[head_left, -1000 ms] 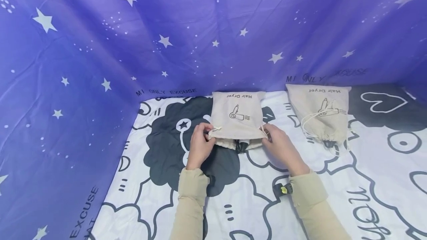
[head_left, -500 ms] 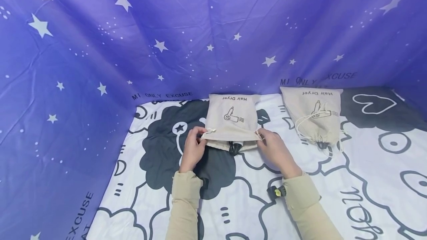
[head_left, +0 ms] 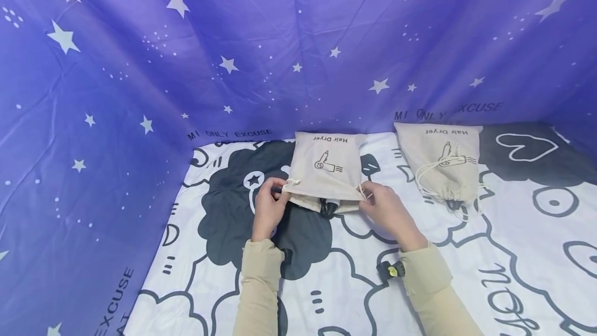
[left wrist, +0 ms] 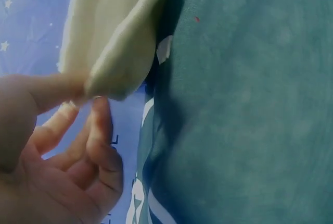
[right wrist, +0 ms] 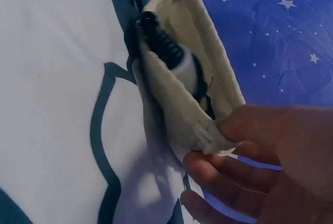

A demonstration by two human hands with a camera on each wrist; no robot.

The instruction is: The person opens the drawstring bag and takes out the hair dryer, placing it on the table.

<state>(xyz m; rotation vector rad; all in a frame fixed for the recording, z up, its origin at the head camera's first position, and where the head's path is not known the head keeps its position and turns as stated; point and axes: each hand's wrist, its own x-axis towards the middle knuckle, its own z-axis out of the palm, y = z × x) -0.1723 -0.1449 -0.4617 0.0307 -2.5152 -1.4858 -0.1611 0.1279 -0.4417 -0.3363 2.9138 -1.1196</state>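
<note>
A beige drawstring bag (head_left: pixel 326 170) printed "Hair Dryer" lies flat, its mouth facing me and parted. Inside that mouth shows a white hair dryer handle (right wrist: pixel 186 73) with a black ribbed cord end (right wrist: pixel 162 39); the rest of the dryer is hidden in the cloth. My left hand (head_left: pixel 269 206) pinches the left corner of the bag's mouth between thumb and fingers, as the left wrist view shows up close. At the opposite corner my right hand (head_left: pixel 387 211) pinches the rim near the drawstring knot (right wrist: pixel 205 138).
A second "Hair Dryer" bag (head_left: pixel 443 154) lies to the right, its mouth gathered and a dark tip poking out. Both bags lie on a black-and-white printed cloth (head_left: pixel 340 284). Behind and at the left hangs a purple star-patterned curtain (head_left: pixel 261 30).
Both hands keep their hold on the two corners of the bag's mouth. The head view has shifted slightly; the bag and hands otherwise look nearly the same.
</note>
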